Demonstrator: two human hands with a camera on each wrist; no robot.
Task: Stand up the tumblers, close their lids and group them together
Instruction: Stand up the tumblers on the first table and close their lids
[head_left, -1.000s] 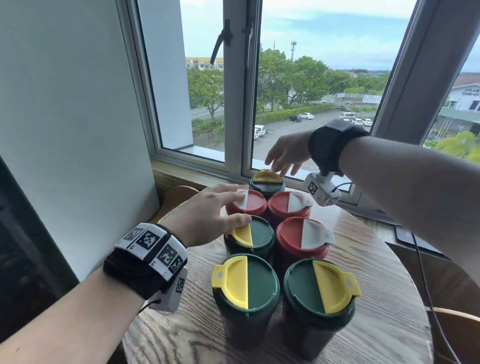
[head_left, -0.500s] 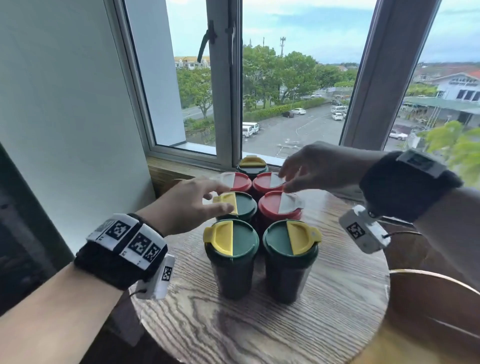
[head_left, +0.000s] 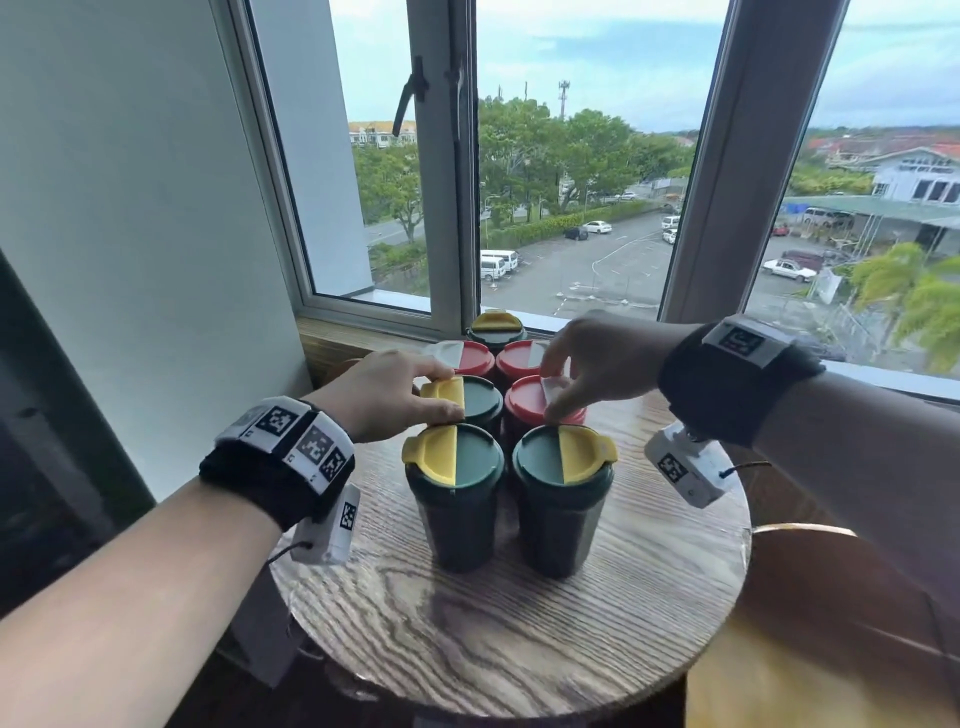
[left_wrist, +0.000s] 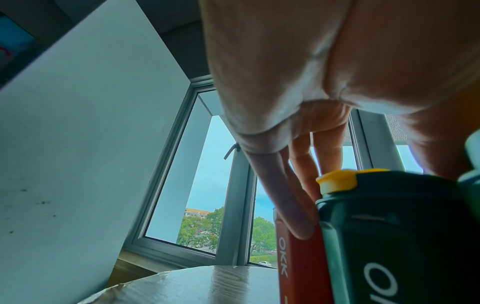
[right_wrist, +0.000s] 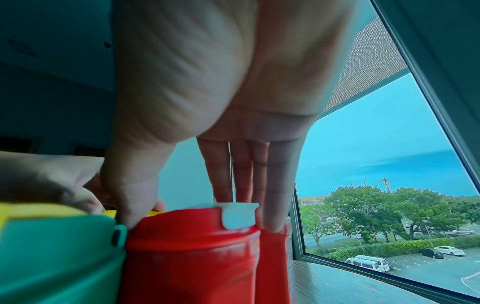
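Several tumblers stand upright with lids closed, bunched on a round wooden table (head_left: 509, 639). Two green ones with yellow flaps (head_left: 454, 493) (head_left: 563, 493) are in front. In the middle row my left hand (head_left: 447, 393) grips the lid of a green tumbler (head_left: 480, 402) from above, fingers (left_wrist: 291, 205) down its far side. Beside it my right hand (head_left: 551, 389) grips the lid of a red tumbler (head_left: 524, 402), thumb (right_wrist: 135, 201) on one side, fingers (right_wrist: 275, 205) on the other. Two more red tumblers (head_left: 472, 356) (head_left: 519, 358) and a green one (head_left: 496, 325) stand behind.
A window sill (head_left: 353, 332) and window frame (head_left: 447, 208) run just behind the table, and a white wall (head_left: 130, 234) stands to the left. A curved wooden chair back (head_left: 831, 597) sits at the lower right, close to the table's edge.
My right hand came back from the rear green tumbler to the middle red one and now grips its lid. My left hand settled on the middle green lid. The head view pulled back.
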